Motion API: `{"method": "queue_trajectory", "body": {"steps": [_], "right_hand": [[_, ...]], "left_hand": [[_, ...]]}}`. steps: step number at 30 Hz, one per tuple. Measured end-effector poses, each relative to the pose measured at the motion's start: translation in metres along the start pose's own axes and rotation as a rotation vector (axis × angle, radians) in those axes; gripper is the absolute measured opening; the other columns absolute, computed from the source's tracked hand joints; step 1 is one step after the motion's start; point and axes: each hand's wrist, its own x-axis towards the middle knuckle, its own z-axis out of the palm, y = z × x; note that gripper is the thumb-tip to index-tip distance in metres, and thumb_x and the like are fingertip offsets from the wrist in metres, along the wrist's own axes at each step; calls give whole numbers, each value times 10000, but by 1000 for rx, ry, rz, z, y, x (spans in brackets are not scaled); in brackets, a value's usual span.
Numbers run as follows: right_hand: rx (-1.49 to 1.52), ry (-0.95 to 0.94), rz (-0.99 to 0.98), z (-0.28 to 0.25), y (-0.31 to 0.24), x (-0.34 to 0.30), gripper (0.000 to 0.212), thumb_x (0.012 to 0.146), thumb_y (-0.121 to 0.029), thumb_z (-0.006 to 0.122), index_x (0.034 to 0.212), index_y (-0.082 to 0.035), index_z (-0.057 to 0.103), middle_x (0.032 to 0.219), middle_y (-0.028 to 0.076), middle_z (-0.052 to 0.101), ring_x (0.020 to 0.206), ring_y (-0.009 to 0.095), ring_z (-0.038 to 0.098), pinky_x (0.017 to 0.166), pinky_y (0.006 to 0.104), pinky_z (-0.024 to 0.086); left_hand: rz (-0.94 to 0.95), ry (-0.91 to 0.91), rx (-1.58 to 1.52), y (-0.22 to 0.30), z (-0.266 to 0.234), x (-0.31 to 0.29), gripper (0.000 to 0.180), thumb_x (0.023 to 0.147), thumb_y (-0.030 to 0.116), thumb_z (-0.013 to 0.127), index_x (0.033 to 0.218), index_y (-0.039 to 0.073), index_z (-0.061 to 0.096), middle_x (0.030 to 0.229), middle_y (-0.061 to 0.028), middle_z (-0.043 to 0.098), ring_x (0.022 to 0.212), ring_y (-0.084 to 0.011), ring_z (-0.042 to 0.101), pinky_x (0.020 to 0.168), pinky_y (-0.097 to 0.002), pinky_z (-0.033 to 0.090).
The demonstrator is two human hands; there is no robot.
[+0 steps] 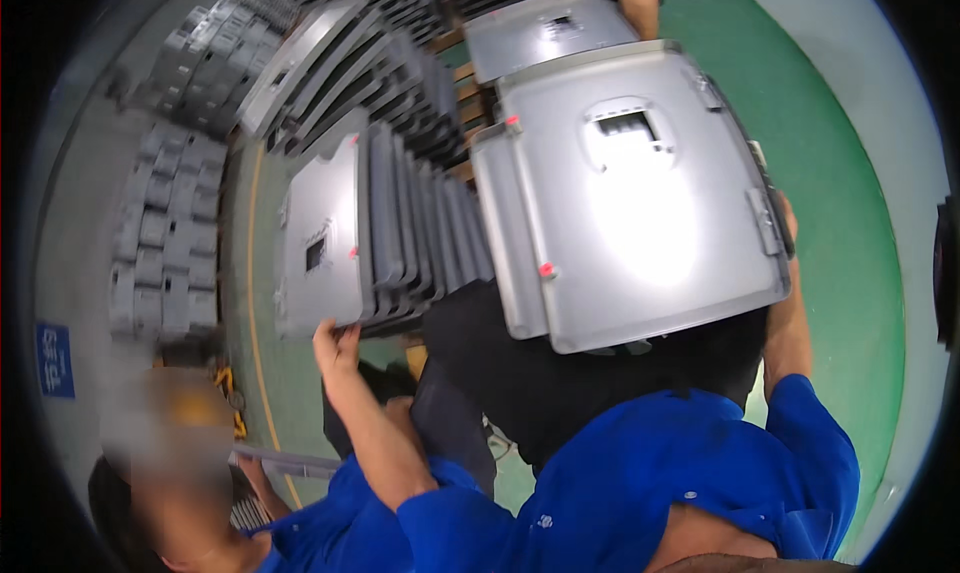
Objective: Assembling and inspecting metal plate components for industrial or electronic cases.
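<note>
Already a good run of grey panels (400, 223) stands on edge in a packed row, with more rows (340, 63) of the same behind it, so much of the stacking looks done. The person in the blue sleeves has one large grey panel (630, 193) lifted flat in front of them, its back with the rectangular cut-out facing up, above and just to the right of the row, not yet set among the others. The right hand (785, 223) grips that panel's right edge, fingers closed round the rim as far as I can see; most of the hand is hidden behind it. The left hand (335, 341) reaches to the near bottom edge of the row, fingers curled up against the front panel there, touching it. Another flat panel (545, 28) lies further off by a second person's arm (640, 3). To my eye, this panel remains to be placed
</note>
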Motion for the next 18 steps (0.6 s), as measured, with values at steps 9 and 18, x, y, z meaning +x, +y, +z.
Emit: {"method": "queue_trajectory", "body": {"steps": [9,18], "right_hand": [[293,210,246,3,-30,-8,270,899,-344,683,825,-89,635,652,-22,534,565,85,459,520,243,378],[473,122,390,1,-44,-10,318,974,-309,593,789,-53,629,654,-3,547,586,101,529,537,268,451]], "left_hand": [[37,-62,-117,-8,11,-21,553,885,181,632,1300,-75,371,1226,-192,530,1120,-321,573,959,-462,520],[43,53,-110,-33,1,-36,730,904,251,648,1441,-28,240,1311,-239,524,1130,-344,612,825,-413,590]]}}
